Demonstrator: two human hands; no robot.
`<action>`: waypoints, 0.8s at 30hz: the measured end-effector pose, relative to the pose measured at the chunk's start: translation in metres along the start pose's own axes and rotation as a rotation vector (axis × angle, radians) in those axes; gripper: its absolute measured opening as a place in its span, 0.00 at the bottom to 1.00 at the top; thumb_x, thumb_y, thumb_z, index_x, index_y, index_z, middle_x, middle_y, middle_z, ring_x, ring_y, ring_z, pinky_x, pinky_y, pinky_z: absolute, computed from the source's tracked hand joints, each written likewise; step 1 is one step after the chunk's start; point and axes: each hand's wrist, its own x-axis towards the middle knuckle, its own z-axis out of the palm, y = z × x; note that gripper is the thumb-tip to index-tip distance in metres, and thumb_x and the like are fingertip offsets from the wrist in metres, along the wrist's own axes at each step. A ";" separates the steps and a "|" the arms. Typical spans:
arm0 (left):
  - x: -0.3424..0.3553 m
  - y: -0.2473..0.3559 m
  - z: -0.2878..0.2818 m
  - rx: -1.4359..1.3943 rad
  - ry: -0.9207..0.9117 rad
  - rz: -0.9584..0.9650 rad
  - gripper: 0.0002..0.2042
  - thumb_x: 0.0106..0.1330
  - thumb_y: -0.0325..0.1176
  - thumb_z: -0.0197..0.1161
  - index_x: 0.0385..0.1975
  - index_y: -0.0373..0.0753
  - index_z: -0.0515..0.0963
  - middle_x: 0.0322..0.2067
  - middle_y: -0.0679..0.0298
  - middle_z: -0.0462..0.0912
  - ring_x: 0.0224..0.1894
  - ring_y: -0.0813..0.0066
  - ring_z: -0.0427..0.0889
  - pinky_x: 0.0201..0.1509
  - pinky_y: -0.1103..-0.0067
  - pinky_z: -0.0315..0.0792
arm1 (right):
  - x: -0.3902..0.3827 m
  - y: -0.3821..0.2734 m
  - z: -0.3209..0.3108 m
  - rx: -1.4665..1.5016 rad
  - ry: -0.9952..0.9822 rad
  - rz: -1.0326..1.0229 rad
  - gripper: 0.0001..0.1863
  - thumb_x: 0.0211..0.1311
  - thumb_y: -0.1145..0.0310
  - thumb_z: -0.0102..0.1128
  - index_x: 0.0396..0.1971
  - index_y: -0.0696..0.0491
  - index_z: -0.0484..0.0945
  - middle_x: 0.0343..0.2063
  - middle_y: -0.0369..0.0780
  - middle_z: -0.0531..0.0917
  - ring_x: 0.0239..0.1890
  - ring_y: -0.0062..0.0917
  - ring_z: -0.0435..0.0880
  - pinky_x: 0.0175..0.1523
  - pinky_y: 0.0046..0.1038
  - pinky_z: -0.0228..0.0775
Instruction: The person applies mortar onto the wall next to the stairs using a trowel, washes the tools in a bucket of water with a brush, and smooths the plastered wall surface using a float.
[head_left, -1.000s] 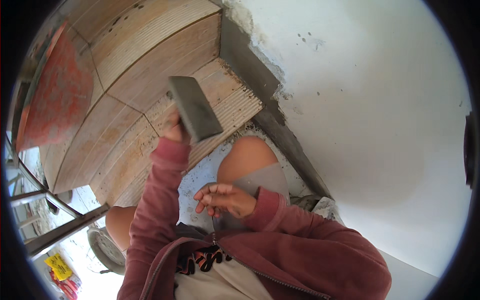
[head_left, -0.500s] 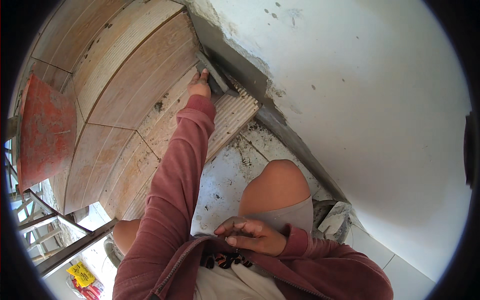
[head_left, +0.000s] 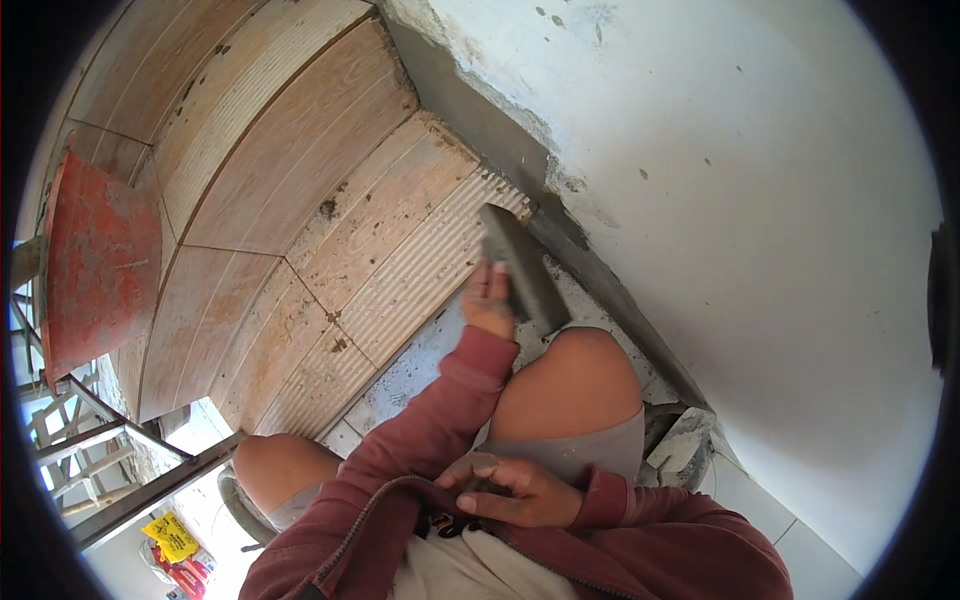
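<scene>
My left hand [head_left: 488,300] is wrapped round the handle of a grey plastering float [head_left: 527,270], which is tilted and slightly blurred. The float is over the front edge of the lower tiled step [head_left: 400,225], next to my bent right knee. Wood-look tiles with a ribbed edge strip cover that step, and dark mortar crumbs lie on it. Above my lap rests my right hand [head_left: 515,490], with loosely bent fingers, thumb apart and nothing visible in it, by the open front of my maroon jacket [head_left: 400,530].
To the right rises a white wall [head_left: 780,250] with a band of grey mortar [head_left: 470,110] along the steps. A red basin [head_left: 100,265] is at the left, above a metal frame [head_left: 150,490]. Broken pieces [head_left: 680,445] lie beside my right knee. Yellow packaging [head_left: 172,538] is at lower left.
My left hand has drawn the float back from the step's inner corner by the wall, toward my right knee. My right hand has stayed at my lap.
</scene>
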 end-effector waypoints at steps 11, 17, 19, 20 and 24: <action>0.162 0.032 -0.019 -0.189 0.134 -0.102 0.20 0.62 0.38 0.55 0.43 0.25 0.72 0.36 0.53 0.79 0.36 0.70 0.77 0.43 0.82 0.68 | -0.011 -0.001 0.007 -0.003 -0.001 -0.017 0.12 0.62 0.68 0.48 0.43 0.58 0.69 0.34 0.35 0.76 0.37 0.15 0.73 0.44 0.19 0.65; 0.108 0.009 -0.014 0.010 -0.028 -0.042 0.18 0.62 0.38 0.54 0.41 0.26 0.73 0.37 0.52 0.79 0.38 0.67 0.77 0.45 0.77 0.69 | -0.013 -0.003 0.003 -0.052 0.012 -0.008 0.13 0.63 0.68 0.48 0.43 0.58 0.68 0.35 0.35 0.75 0.38 0.15 0.72 0.45 0.19 0.64; 0.109 0.004 -0.026 -0.340 0.057 -0.127 0.20 0.62 0.39 0.54 0.42 0.25 0.72 0.38 0.50 0.79 0.41 0.65 0.76 0.48 0.77 0.67 | -0.014 -0.005 0.002 -0.044 0.021 -0.008 0.12 0.63 0.68 0.48 0.43 0.58 0.68 0.34 0.34 0.75 0.38 0.15 0.72 0.45 0.19 0.64; 0.109 0.001 -0.038 -0.502 0.108 -0.171 0.21 0.62 0.40 0.54 0.42 0.24 0.72 0.38 0.49 0.78 0.43 0.64 0.76 0.50 0.76 0.66 | -0.014 -0.003 0.004 -0.022 0.014 -0.005 0.12 0.63 0.68 0.48 0.43 0.58 0.69 0.34 0.34 0.75 0.38 0.14 0.72 0.45 0.19 0.64; 0.163 0.033 -0.036 0.162 0.152 0.021 0.24 0.61 0.42 0.55 0.47 0.25 0.69 0.40 0.48 0.77 0.43 0.64 0.76 0.49 0.80 0.66 | -0.019 -0.004 0.005 0.005 0.004 -0.006 0.12 0.63 0.68 0.48 0.43 0.58 0.69 0.34 0.34 0.75 0.38 0.14 0.71 0.45 0.18 0.64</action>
